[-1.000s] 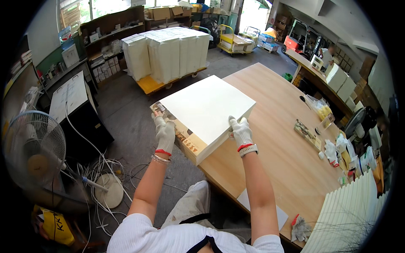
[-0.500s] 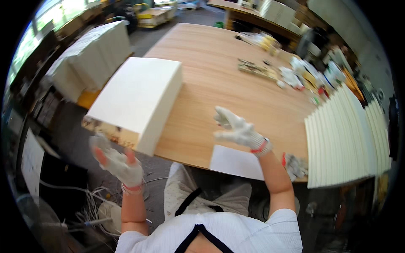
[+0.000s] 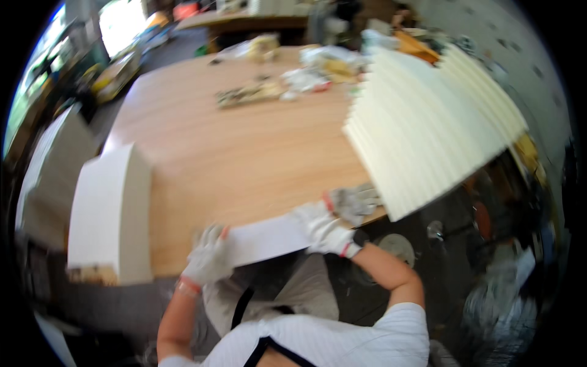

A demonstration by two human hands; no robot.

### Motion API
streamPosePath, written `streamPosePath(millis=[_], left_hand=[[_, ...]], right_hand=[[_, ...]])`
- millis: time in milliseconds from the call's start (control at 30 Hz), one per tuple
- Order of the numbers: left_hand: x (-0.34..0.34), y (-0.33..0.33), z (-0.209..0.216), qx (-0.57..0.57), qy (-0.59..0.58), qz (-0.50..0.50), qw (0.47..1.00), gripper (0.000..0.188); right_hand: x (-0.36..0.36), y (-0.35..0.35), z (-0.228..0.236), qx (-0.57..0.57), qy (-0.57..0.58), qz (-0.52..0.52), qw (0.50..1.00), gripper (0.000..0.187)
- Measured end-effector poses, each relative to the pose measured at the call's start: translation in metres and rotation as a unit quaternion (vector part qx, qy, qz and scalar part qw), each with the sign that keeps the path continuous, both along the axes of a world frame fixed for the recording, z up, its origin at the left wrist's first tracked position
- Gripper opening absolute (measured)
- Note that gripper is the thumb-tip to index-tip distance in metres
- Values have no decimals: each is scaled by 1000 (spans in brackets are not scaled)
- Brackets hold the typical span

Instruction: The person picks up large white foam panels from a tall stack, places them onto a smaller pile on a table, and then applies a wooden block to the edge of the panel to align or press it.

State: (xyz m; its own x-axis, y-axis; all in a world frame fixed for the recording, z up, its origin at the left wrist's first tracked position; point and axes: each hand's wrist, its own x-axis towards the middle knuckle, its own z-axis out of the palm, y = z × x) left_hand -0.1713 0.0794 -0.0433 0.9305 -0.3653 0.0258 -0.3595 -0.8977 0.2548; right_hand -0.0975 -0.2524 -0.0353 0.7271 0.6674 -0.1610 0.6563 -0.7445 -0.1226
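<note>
A thin white sheet [image 3: 269,238], perhaps paper or card, lies along the near edge of the table. My left hand [image 3: 210,254], in a white knit glove, holds its left end, the thumb side against the sheet. My right hand [image 3: 324,231], gloved the same way, grips the right end, its fingers partly blurred. Just beyond the right hand a greyish work glove [image 3: 353,203] with a red cuff lies on the table.
A tall white stack [image 3: 134,214] stands at the table's left corner. Fanned cream-white stacks [image 3: 416,134] cover the right side. Plastic bags [image 3: 330,58] and a patterned strip-like piece [image 3: 247,95] lie farther back on the wooden table [image 3: 244,159].
Both hands, raised and apart before, have come down to the two ends of the white sheet. My view has turned right, so the stacks appear farther left.
</note>
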Motion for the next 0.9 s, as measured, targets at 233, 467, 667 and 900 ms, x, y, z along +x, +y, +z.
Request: streamPosePath(millis=[233,467,667,900], left_hand=[[59,-78,106,-154,-195,-145,958,81],[140,-315,260,-275,-351,-415,793,41],[161,-391,315,-16,-239,-428,872,54],[159,-405,309,41,-335,-375,864,83]], right_hand=[[-41,-70,121,352,-198,18,915,57],[-91,-129,212,343,-401,-12,849,31],[-134,-165,200,342,-399,-59,849,24],[-138,-210,197,375,-384,-111,836,26]])
